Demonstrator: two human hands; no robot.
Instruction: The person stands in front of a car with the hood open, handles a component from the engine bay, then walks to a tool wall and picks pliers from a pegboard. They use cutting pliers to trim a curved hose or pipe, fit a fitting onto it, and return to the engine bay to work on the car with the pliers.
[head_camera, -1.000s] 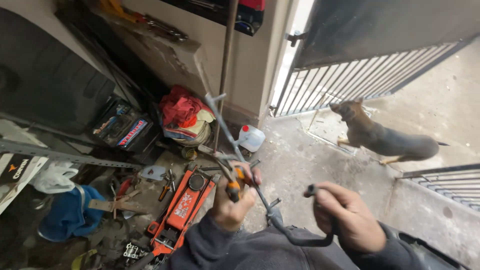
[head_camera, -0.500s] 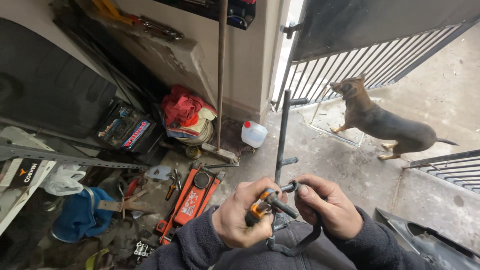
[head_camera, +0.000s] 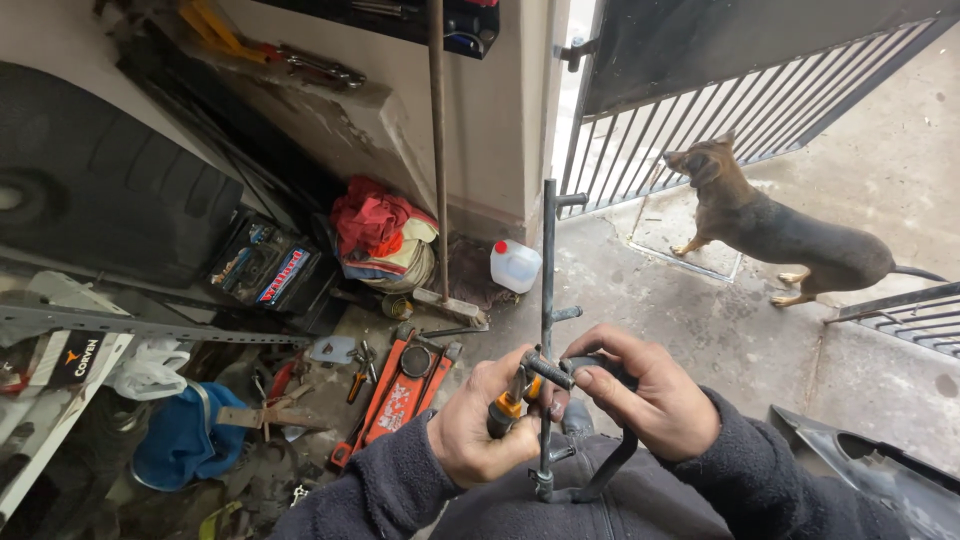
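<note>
Gripping an orange-handled tool (head_camera: 507, 408), the left hand (head_camera: 485, 435) is closed around its handle, thumb side up, low in the middle of the view. The right hand (head_camera: 650, 400) sits just beside it, fingers curled over a short dark stub on a metal rod (head_camera: 548, 300). The rod stands nearly upright between the two hands, with small pegs sticking out along it; its lower end meets a curved dark bar (head_camera: 610, 470) under the right wrist. Both hands touch the rod's fittings at the same spot, and the tool's tip is hidden there, so what it bites on cannot be told.

On the concrete floor (head_camera: 720, 330) beyond the hands lies an orange jack (head_camera: 395, 395), with pliers (head_camera: 360, 370) and loose tools just left of it. A white jug (head_camera: 515, 266) with a red cap stands by the wall's foot, near a bundle of red rags (head_camera: 375, 225). A battery (head_camera: 268, 265) sits left of the rags, under a tyre (head_camera: 90, 200). A blue cloth (head_camera: 175, 440) lies toward the left edge. A brown-and-black dog (head_camera: 775, 230) stands at the right, by a barred gate (head_camera: 660, 130).
</note>
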